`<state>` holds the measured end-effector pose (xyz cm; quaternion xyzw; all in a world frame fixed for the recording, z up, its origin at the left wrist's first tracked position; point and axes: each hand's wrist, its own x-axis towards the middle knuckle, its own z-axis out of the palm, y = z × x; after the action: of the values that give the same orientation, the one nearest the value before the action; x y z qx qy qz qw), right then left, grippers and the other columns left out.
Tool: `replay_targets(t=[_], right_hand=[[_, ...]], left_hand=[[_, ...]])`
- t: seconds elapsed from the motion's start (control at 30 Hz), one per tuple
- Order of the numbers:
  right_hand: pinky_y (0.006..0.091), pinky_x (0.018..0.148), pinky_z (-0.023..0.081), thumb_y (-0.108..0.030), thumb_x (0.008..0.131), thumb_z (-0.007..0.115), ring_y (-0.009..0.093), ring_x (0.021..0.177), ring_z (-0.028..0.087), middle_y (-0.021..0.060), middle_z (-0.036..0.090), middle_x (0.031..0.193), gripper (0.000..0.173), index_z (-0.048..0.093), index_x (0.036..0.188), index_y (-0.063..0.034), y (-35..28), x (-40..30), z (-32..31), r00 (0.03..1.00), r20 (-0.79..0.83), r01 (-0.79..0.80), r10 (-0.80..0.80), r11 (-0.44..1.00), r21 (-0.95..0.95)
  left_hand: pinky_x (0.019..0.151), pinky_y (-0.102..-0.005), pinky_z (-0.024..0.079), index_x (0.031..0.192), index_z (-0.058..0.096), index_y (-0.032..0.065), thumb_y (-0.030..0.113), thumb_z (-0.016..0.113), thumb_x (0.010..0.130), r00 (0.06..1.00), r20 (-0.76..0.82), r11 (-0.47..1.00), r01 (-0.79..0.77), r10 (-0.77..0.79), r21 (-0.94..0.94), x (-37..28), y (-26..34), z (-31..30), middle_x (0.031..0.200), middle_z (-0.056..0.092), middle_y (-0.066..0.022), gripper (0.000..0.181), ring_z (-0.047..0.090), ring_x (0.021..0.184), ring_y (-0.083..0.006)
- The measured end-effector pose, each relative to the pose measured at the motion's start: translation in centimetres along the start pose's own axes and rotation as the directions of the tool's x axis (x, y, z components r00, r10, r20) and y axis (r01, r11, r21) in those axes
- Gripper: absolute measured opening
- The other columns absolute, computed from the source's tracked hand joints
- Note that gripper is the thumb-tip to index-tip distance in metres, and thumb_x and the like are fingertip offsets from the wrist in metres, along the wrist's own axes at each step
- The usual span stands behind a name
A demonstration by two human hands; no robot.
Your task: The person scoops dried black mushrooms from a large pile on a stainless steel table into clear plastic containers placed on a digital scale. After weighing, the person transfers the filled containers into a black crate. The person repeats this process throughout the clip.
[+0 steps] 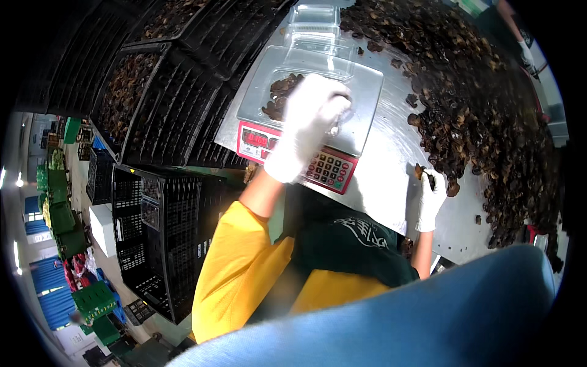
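My left hand, in a white glove and blurred, is over a digital scale with a metal pan and a red keypad panel. Beside its fingers, a clear plastic tray on the pan holds dark brown mushroom pieces, like wood ear. A dark spot shows at the fingertips; whether it is a held piece I cannot tell. Lower right, my gloved right hand pinches a brown mushroom piece at the edge of a large mushroom pile on the metal table.
Clear plastic trays stand beyond the scale. Black crates, some with mushrooms, are stacked at left, above an emptier black crate. Another person's gloved hand is at the upper right. Blurred blue cloth covers the bottom of the view.
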<state>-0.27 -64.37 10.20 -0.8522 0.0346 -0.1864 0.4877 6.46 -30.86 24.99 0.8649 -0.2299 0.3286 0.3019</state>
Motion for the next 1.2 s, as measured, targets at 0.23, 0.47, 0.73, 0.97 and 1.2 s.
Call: replay_targets(t=[0.23, 0.47, 0.73, 0.97, 1.2], right_hand=[[0.0257, 0.074, 0.047, -0.001, 0.085, 0.068, 0.014, 0.082, 0.060, 0.0064, 0.062, 0.090, 0.010, 0.066, 0.095, -0.0014, -13.7, 5.6, 7.6, 0.926, 0.244, 0.209, -0.287, 0.931, 0.300], [0.0318, 0.080, 0.050, -0.012, 0.084, 0.068, 0.025, 0.089, 0.065, 0.0089, 0.063, 0.102, 0.030, 0.064, 0.113, -0.0078, -19.9, 7.8, 15.0, 0.822, 0.438, 0.276, -0.365, 0.927, 0.254], [0.0327, 0.079, 0.051, -0.012, 0.082, 0.069, 0.025, 0.088, 0.065, 0.0093, 0.061, 0.100, 0.034, 0.063, 0.116, -0.0098, -19.8, 7.2, 15.5, 0.814, 0.406, 0.365, -0.415, 0.910, 0.198], [0.0326, 0.079, 0.051, -0.011, 0.083, 0.069, 0.025, 0.088, 0.065, 0.0084, 0.062, 0.100, 0.033, 0.064, 0.115, -0.0103, -19.9, 6.7, 15.6, 0.812, 0.389, 0.388, -0.436, 0.900, 0.198], [0.0355, 0.081, 0.049, -0.015, 0.082, 0.070, 0.026, 0.090, 0.063, 0.0086, 0.064, 0.101, 0.032, 0.065, 0.113, -0.0083, -19.7, 7.0, 15.2, 0.802, 0.335, 0.471, -0.494, 0.869, 0.152]], left_hand=[[0.076, -0.0230, 0.048, 0.109, 0.069, 0.0019, 0.005, 0.073, 0.081, 0.860, 0.043, 0.848, 0.509, -0.509, -0.151, -1.1, -7.5, -4.6, 0.094, 0.067, -0.0042, 0.028, 0.060, 0.082, -0.0098], [0.078, -0.0244, 0.050, 0.118, 0.066, 0.0015, 0.016, 0.062, 0.094, 0.657, 0.341, 0.564, 0.753, -0.673, -0.339, -0.3, -8.8, -6.1, 0.113, 0.068, -0.0056, 0.029, 0.063, 0.099, -0.0108], [0.066, -0.0300, 0.048, 0.084, 0.070, 0.0056, 0.008, 0.070, 0.079, 0.906, 0.122, 0.902, 0.375, -0.406, 0.214, -4.0, -11.3, -7.8, 0.076, 0.060, -0.0078, 0.006, 0.062, 0.071, -0.0218], [0.065, -0.0367, 0.049, 0.066, 0.065, 0.0094, 0.020, 0.079, 0.068, 0.921, 0.161, 0.832, 0.232, -0.355, 0.504, -4.2, -10.4, -5.1, 0.070, 0.057, -0.0058, 0.017, 0.062, 0.073, -0.0246], [0.065, -0.0385, 0.051, 0.065, 0.065, 0.0084, 0.013, 0.070, 0.073, 0.948, 0.069, 0.764, 0.206, -0.311, 0.611, -5.0, -11.5, -3.7, 0.073, 0.059, -0.0077, 0.011, 0.063, 0.073, -0.0261]])
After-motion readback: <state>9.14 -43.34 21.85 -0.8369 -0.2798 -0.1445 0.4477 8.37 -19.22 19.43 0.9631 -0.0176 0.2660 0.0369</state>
